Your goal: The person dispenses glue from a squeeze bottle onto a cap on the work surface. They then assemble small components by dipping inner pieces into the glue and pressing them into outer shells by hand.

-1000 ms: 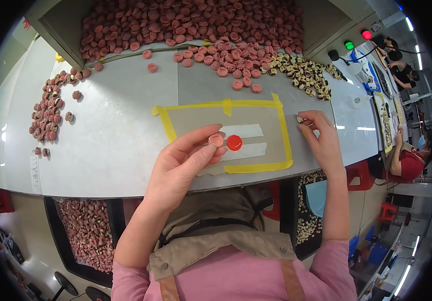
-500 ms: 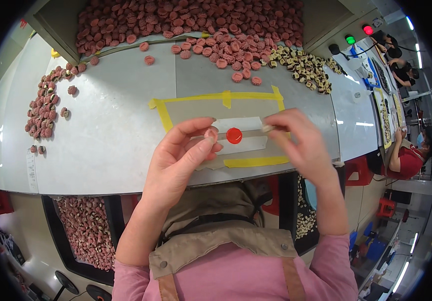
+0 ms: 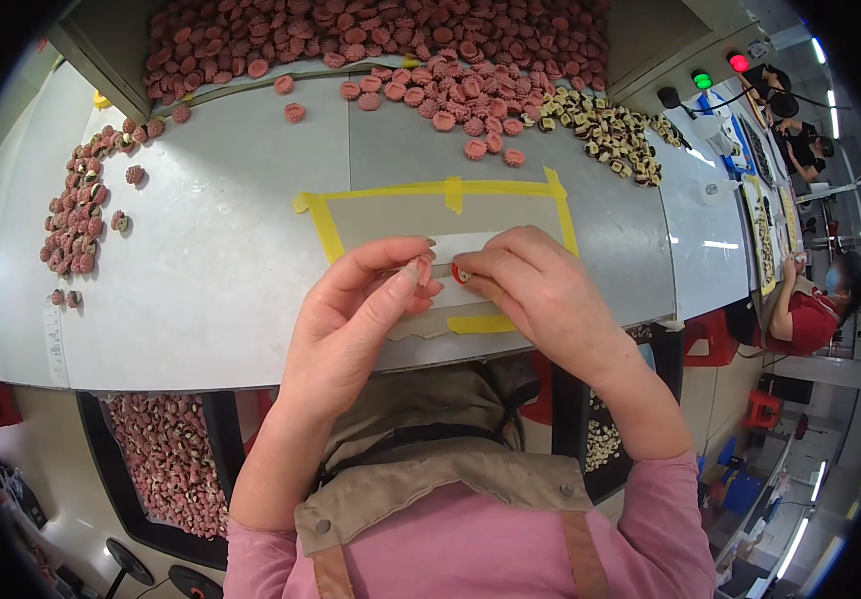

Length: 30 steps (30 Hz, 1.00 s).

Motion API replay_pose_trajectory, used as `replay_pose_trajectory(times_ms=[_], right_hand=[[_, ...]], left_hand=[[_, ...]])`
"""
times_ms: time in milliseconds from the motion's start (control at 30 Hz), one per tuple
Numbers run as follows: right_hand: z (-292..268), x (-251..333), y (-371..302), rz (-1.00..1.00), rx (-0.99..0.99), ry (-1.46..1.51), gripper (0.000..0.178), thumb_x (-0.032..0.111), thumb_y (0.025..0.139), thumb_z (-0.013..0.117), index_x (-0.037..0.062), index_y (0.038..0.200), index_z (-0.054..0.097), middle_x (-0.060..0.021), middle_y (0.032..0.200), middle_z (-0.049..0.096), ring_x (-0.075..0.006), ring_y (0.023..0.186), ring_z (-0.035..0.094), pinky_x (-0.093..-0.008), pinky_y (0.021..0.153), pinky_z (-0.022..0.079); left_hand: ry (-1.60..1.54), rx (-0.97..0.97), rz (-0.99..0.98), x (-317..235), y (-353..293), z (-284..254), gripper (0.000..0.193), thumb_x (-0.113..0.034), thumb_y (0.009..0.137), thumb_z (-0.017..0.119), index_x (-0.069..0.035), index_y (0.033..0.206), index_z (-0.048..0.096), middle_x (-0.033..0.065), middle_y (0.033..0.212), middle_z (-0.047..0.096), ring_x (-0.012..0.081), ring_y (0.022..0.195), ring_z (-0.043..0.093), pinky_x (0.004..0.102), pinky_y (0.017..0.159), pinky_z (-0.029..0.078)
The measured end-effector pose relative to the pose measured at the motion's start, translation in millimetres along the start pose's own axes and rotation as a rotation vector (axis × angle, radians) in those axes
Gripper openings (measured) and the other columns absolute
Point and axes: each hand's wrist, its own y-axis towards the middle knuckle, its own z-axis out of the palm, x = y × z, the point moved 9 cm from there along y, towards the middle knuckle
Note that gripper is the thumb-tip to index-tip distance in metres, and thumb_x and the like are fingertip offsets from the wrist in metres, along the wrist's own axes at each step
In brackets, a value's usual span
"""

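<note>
Over the grey tabletop (image 3: 221, 290) beside a red stool (image 3: 708, 339), both hands (image 3: 345, 314) (image 3: 540, 285) pinch small pieces (image 3: 423, 269).

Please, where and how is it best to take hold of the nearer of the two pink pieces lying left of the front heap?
I would pinch the nearer pink piece across its bumpy rim, thumb and finger opposed, coming from above and the near side. It looks small and round, with gaps around it; the other pink piece lies just beyond.
</note>
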Motion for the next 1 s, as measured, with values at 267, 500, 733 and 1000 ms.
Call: replay_pose_trajectory(times_ms=[267, 500, 733, 1000], right_hand=[[1, -1, 0, -0.023, -0.033, -0.016, 0.018, 0.003, 0.072, 0.066, 0.0037, 0.090, 0.063, -0.0068, 0.080, 0.056, -0.0234, 0.075, 0.056, -0.0341, 0.064, 0.047], [-3, -3, -1, -0.065, 0.007, -0.053, 0.021, 0.003, 0.069, 0.066, 0.0040, 0.090, 0.063, -0.0062, 0.080, 0.056, -0.0232, 0.076, 0.056, -0.0336, 0.065, 0.047], [-2, -17, -6, 0.143, -0.090, 0.291, 0.017, 0.004, 0.078, 0.064, 0.0038, 0.095, 0.061, -0.0079, 0.087, 0.056, -0.0218, 0.077, 0.056, -0.0314, 0.066, 0.047], [-9, 15, 2, 0.025, -0.215, 0.383, 0.017, 0.007, 0.084, 0.060, 0.0029, 0.101, 0.057, -0.0077, 0.093, 0.056, -0.0175, 0.081, 0.055, -0.0283, 0.068, 0.047]], left_hand=[[-0.018, -0.002, -0.011, 2, 1, 1, 0.030, -0.012, 0.091, 0.054, -0.001, 0.118, 0.050, 0.0045, 0.105, 0.056, 0.0110, 0.090, 0.055, 0.0237, 0.079, 0.045], [0.038, -0.006, -0.009, 0, -1, 2, 0.031, -0.011, 0.090, 0.055, 0.000, 0.119, 0.050, 0.0057, 0.106, 0.058, 0.0121, 0.092, 0.057, 0.0241, 0.080, 0.045], [0.090, 0.028, -0.002, 2, -1, 5, 0.031, -0.018, 0.091, 0.056, 0.000, 0.116, 0.053, 0.0048, 0.104, 0.059, 0.0129, 0.097, 0.056, 0.0270, 0.085, 0.045], [0.086, 0.039, 0.023, 2, -1, 4, 0.027, -0.015, 0.091, 0.054, 0.000, 0.114, 0.054, 0.0052, 0.106, 0.059, 0.0113, 0.098, 0.056, 0.0257, 0.085, 0.045]])
